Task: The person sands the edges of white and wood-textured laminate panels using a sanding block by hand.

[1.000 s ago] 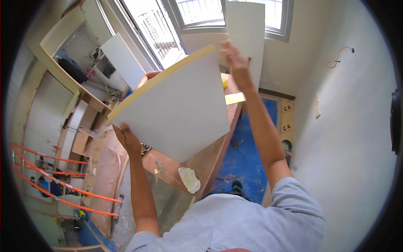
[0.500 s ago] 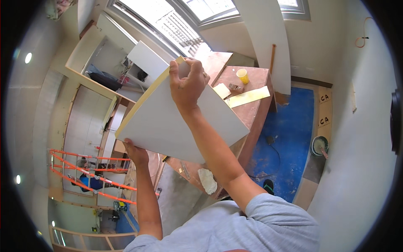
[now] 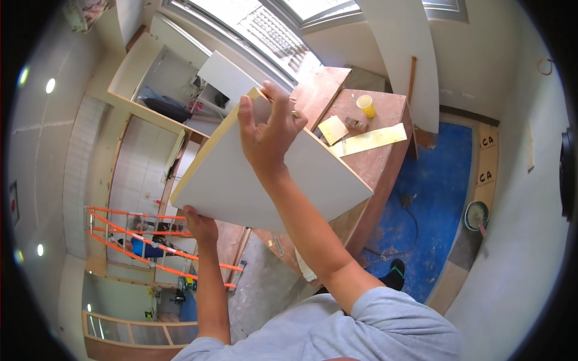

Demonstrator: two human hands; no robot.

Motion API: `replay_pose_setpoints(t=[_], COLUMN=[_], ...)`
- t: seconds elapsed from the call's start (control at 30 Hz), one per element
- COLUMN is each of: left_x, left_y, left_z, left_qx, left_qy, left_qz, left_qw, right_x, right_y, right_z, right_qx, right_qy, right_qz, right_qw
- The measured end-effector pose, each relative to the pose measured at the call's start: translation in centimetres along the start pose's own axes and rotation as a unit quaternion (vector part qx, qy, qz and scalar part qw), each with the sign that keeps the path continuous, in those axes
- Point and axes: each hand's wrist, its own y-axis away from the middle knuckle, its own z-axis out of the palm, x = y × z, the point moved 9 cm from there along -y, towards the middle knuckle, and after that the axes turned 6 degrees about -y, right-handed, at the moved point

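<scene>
A white board (image 3: 241, 186) with pale yellow wood-like edges is held up in front of me, tilted above the workbench. At its upper corner my right hand (image 3: 269, 135) grips it, the thumb by the pale edge and the other fingers bent over the far side, the index finger somewhat raised. My left hand (image 3: 201, 227) supports the lower left corner, its thumb showing on the near face while the board hides its other fingers. My right forearm crosses in front of the board.
On the reddish-brown bench (image 3: 379, 156) are a yellow cup (image 3: 365, 106), a small block-like tool (image 3: 356, 124) and yellowish strips (image 3: 373, 140). Blue sheeting (image 3: 439, 180) covers the floor at right, with a bucket (image 3: 475, 215) beyond. An orange ladder (image 3: 162, 240) and another person (image 3: 143, 247) are at left.
The view has shifted, so the surroundings sit further right. The board has tilted slightly, showing more of its right edge. My right fingers have spread a little at the corner.
</scene>
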Motion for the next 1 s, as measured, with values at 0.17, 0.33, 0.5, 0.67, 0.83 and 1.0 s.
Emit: replay_pose_setpoints(t=[0.17, 0.33, 0.5, 0.67, 0.83, 1.0], left_x=[-0.3, -1.6, -1.4, -2.0, -2.3, 2.1], left_y=[-0.5, -0.5, -0.1, 1.2, 2.0, 5.3], left_z=[-0.4, -1.6, -1.4, 0.5, -1.5, -0.8], left_qx=[0.030, 0.063, 0.071, 0.055, 0.084, 0.147], left_qy=[0.004, 0.010, 0.041, 0.069, -0.027, 0.090], left_qz=[0.006, -0.009, 0.013, 0.015, 0.011, -0.022], left_qw=[1.000, 0.998, 0.997, 0.996, 0.996, 0.985], right_x=[-0.1, 0.6, 4.8, 14.4, 15.2, 9.0], right_y=[-0.1, -0.2, -1.4, 2.3, 3.4, -1.8], right_z=[0.1, 0.1, -3.9, -9.3, -8.8, -4.0], right_qx=[-0.008, -0.072, -0.297, -0.399, -0.391, -0.389], right_qy=[0.021, -0.020, -0.047, -0.068, 0.029, 0.055], right_qz=[-0.033, 0.014, 0.061, 0.194, 0.138, -0.009], right_qw=[0.999, 0.997, 0.952, 0.894, 0.909, 0.920])
